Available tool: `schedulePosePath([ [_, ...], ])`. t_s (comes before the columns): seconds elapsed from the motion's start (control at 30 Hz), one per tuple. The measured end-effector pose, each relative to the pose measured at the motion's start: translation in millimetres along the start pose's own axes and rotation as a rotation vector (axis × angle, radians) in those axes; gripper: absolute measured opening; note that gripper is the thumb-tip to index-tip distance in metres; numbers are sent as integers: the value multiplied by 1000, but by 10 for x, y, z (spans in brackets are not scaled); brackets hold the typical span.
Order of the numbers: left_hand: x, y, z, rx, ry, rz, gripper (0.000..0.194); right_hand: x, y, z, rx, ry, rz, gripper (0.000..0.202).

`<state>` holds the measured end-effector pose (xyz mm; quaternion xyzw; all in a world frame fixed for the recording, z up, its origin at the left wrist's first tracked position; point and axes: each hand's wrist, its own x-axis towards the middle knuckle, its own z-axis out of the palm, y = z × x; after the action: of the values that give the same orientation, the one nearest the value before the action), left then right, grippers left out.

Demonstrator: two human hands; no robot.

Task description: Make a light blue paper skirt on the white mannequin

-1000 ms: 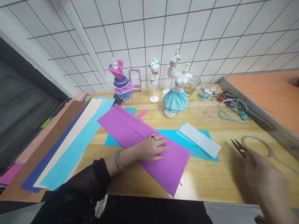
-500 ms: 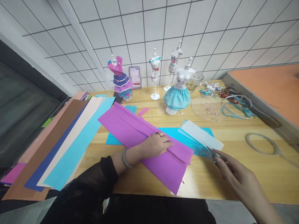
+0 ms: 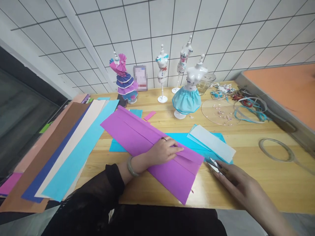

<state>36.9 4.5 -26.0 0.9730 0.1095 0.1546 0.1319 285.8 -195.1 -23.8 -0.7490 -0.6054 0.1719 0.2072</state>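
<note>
A long folded purple paper (image 3: pixel 133 131) lies slantwise across the table. On its middle rests my left hand (image 3: pixel 164 150), pressing the folded flap down with the fingers apart and nothing held. My right hand (image 3: pixel 233 178) is closed on small scissors (image 3: pixel 214 164), whose blades point at the right end of the purple paper without touching it. Under the purple paper lies a blue sheet (image 3: pixel 187 140), and pale blue-white strips (image 3: pixel 213 142) sit on that sheet near the scissors.
Behind stand dress forms, one in a light blue skirt (image 3: pixel 186 101) and one in a layered dress (image 3: pixel 125 85). Stacked coloured papers (image 3: pixel 71 144) lie at the left. A beaded clear disc (image 3: pixel 218 113), ribbons (image 3: pixel 253 113) and a tape roll (image 3: pixel 277 150) are at the right.
My right hand has brought the scissors left, away from the pale strips and closer to the right end of the purple paper. My left hand stays on the purple paper.
</note>
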Motion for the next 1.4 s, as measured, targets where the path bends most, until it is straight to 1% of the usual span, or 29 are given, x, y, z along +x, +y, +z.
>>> schedulePosePath([
  [0.1, -9, -2, 7, 5, -8, 1, 32, 49, 73, 45, -91, 16, -66, 45],
  [0.2, -19, -12, 18, 4, -11, 3, 32, 93, 108, 83, -143, -9, -117, 43],
  [0.3, -29, -19, 31, 9, -13, 13, 33, 108, 59, 99, -155, -3, -94, 44],
  [0.47, -37, -6, 38, 43, -30, 8, 34, 124, -89, 85, -136, 13, -33, 50],
  [0.63, -33, 4, 24, 72, -71, -5, 35, 173, -183, 71, -145, 13, -34, 48],
  [0.8, -38, 0, 28, 81, -95, -6, 35, 226, -205, 89, -175, -7, -34, 44],
  [1.0, -50, 3, 58, 89, -67, -10, 35, 255, -183, 117, -195, -18, -58, 46],
  [1.1, -48, 15, 58, 111, -58, 3, 34, 247, -161, 132, -232, 8, -77, 48],
  [1.23, -42, 42, 59, 170, -80, 10, 33, 234, -151, 149, -293, 50, -92, 50],
  [1.4, -46, 60, 84, 225, -53, 44, 31, 227, -169, 161, -356, 118, -163, 50],
])
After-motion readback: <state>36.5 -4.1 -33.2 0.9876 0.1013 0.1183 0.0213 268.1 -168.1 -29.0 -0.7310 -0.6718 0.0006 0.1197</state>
